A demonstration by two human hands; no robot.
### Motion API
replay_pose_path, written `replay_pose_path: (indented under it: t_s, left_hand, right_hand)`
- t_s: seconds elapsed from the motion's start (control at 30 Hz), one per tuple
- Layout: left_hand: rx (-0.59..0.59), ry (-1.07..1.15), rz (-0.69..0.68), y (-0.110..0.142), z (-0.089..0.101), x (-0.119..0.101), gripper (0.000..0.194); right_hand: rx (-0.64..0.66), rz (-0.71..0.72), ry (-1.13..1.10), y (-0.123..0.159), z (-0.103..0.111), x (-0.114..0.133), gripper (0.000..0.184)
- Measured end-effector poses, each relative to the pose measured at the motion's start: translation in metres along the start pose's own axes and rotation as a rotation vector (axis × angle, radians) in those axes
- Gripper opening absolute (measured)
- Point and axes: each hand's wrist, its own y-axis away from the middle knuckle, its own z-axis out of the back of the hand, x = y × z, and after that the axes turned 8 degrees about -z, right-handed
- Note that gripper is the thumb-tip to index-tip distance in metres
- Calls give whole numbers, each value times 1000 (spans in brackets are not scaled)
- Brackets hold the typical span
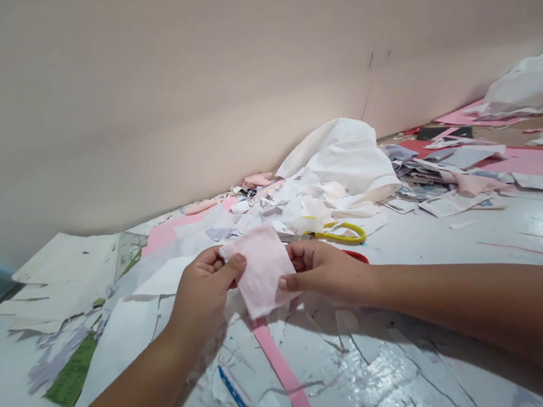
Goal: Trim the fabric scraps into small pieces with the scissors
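A pale pink square (263, 275), of thin cloth or soft paper, is held up between my two hands above the table. My left hand (206, 282) pinches its left edge, thumb in front and fingers behind. At its right edge, my right hand (318, 271) grips it the same way, with fingertips partly hidden behind. Just beyond lie scissors with yellow handles (343, 233), their blades partly covered by the square. A red handle (356, 257) shows behind my right hand. Below the square, a pink paper strip (287, 378) runs toward me.
Scraps and a crumpled white sheet (340, 161) are heaped against the wall (187, 94). Cream sheets (67, 270) and a green piece (73, 370) lie left. Cut pieces (447, 170) and pink sheets (536, 162) lie right. A blue-patterned strip (235, 390) is near the front of the white table (406, 239).
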Motion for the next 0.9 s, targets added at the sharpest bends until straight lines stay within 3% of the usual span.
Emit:
replay_pose_path:
  t_s: [0.1,0.2,0.27,0.33,0.37,0.43,0.53,0.6,0.9]
  left_hand:
    - [34,101,3,1,0,0,19]
    - [223,139,120,5,-4,0,23]
    - [279,155,167,7,-7,2,29]
    - [232,193,176,8,-10,6,31]
    - [188,201,183,7,-10,8,31]
    - [121,185,208,5,-10,12,28]
    - [51,162,200,1,-7,17,18]
    - [-4,174,169,-1,-5,20,16]
    - [-62,238,109,-4,-5,21,19]
  right_hand:
    - [21,-28,34,1,-2,-1,15]
    - [-32,40,224,4,1,7,16]
    - [-101,120,543,8,7,22,20]
    - [-224,170,984,13,18,42,23]
    - [-312,131,1201,15,24,52,25]
    - [-486,-97,1540,17,37,68,20]
    - [-470,-268,1626,16,50,73,26]
    - [-417,-309,1639,12,53,67,29]
    - [-330,-205,1666,-1,54,49,29]
